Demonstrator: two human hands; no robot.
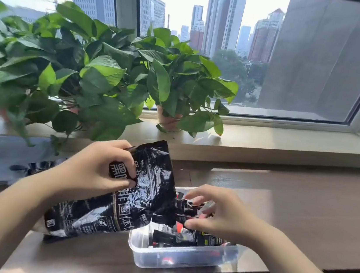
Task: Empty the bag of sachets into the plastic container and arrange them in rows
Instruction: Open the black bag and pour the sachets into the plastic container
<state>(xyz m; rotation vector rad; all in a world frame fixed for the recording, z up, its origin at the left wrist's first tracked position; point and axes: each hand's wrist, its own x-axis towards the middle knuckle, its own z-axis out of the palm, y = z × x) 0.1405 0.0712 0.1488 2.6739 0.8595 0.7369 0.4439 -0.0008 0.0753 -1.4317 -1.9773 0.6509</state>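
The left hand and right hand reach in from the near edge, over a wooden counter that runs under the window.

The black bag is the biggest task item. It is tipped on its side, bottom resting on the counter at the left and open mouth pointing right over the container, probably so its contents slide straight in. The left hand grips its upper part, fingers curled and pinching the crumpled film, which holds the bag up at that slope.

The clear plastic container sits at the counter's near edge, just beside and partly under the bag's mouth, placed to catch what falls.

Dark sachets already lie jumbled in it, in no rows. More stick out of the bag's mouth, and there the right hand works, hovering above the container: its fingers are bent round a few of them, thumb underneath, apparently drawing them out. How firmly it grips is blurred.
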